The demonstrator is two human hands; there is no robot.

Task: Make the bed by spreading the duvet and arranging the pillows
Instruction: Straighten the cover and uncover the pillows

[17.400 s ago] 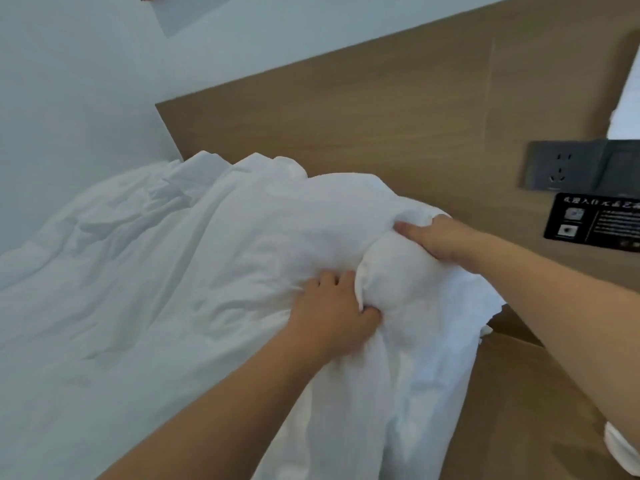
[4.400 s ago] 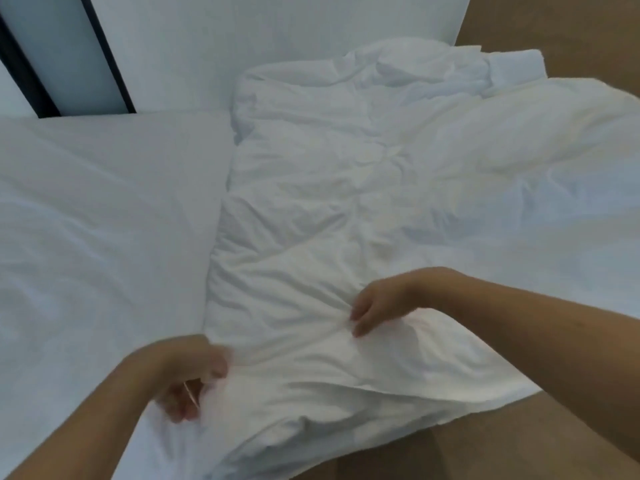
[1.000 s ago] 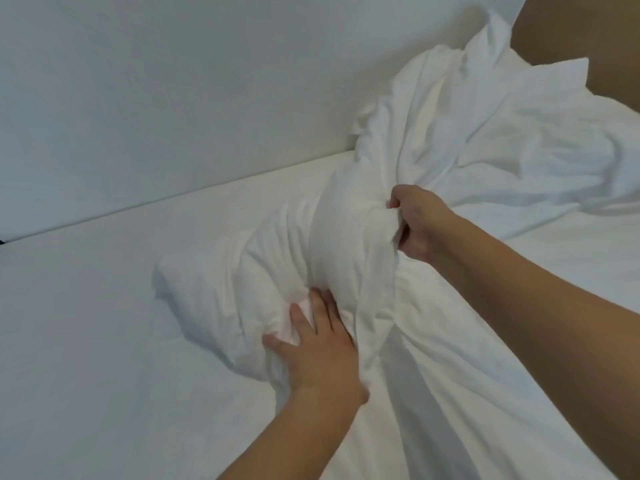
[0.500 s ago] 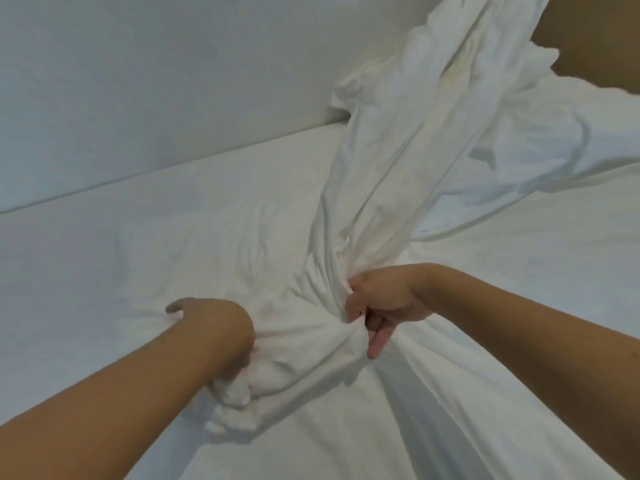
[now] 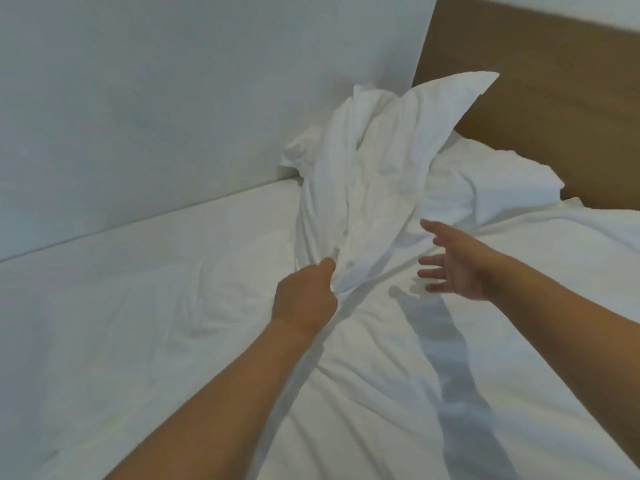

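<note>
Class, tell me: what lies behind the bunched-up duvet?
Behind the duvet stand the white wall and the wooden headboard. Where they meet the bed is covered by fabric.

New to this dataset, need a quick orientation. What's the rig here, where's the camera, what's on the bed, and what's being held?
There is no machine: a person works with bare hands, filmed by one wide-angle camera on their head, looking forward and down. Both forearms reach in from the bottom edge. The left hand grips a bunched fold of the white duvet, which rises in a twisted heap toward the wooden headboard. The right hand hovers open, fingers spread, holding nothing. The white sheet covers the bed beside a pale wall.
</note>
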